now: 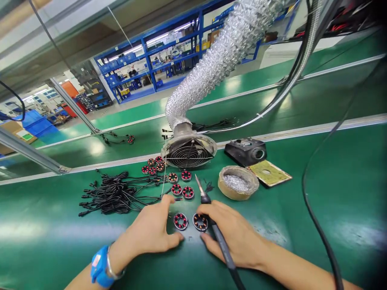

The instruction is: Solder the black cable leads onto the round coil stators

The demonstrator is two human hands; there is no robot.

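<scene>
Two small round wound coils lie side by side on the green bench: one coil [180,221] on the left and another coil [200,222] on the right. My left hand [151,229] curls around the left coil, thumb and forefinger either side of it, and pinches a thin solder wire [164,169] that runs upward. My right hand [234,235] grips a soldering iron [203,193] like a pen, its tip pointing away, with fingers beside the right coil. A blue wristband [99,266] sits on my left wrist.
More coils [177,183] lie behind, by a bundle of black leads [115,195]. A fume fan [189,152] on a silver duct [223,56] faces me. To the right are a tape ring with solder dross [238,183], a yellow sponge [269,172] and a black iron stand [246,151].
</scene>
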